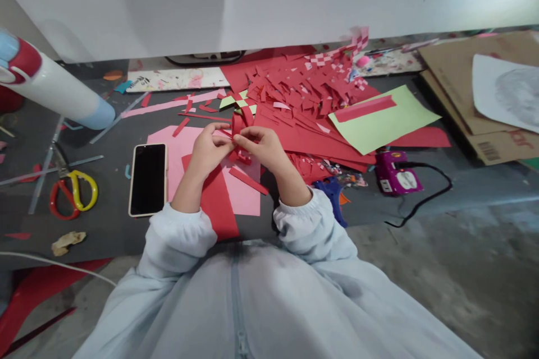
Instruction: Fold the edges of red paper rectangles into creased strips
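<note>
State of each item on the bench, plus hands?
Phone: face up, screen dark
Scissors: lying down, unheld
Bottle: capped
Purple box: cord attached
Green sheet: red strip on top
Red paper curl: pinched
Left hand, right hand: fingers on curl

A white bottle (63, 90) leans in at upper left above scissors (72, 188) and a phone (148, 179), while cardboard (484, 95) lies on the desk (109, 235) at upper right.

Two hands (263, 147), one phone (148, 180), one white bottle (63, 88), one pair of scissors (74, 190), one light-green sheet (379, 123)
</note>
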Tool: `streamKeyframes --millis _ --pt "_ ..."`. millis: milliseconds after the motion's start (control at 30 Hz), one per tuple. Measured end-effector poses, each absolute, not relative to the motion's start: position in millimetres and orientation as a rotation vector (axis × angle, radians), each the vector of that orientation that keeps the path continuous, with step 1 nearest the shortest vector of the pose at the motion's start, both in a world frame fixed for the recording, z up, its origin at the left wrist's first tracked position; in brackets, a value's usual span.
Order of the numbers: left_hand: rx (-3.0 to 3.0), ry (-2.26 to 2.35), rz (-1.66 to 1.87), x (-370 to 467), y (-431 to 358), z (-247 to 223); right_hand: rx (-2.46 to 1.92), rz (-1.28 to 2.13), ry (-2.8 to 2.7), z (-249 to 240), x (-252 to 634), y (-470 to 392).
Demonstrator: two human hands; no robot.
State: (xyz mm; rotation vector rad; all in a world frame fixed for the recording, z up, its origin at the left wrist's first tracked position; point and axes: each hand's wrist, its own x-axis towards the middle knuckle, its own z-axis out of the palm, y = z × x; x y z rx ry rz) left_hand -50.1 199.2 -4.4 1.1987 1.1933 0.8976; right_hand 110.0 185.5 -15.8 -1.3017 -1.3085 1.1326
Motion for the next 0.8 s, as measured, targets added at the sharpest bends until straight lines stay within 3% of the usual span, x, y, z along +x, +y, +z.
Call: streamKeyframes --millis 367,800 --pt "1.182 1.044 0.617 -49 196 3 -1.277 1.152 -1.038 -14 115 188" --pt "1.045 1.054 0.669 -44 192 8 -1.237 1.140 -0.966 -12 114 186"
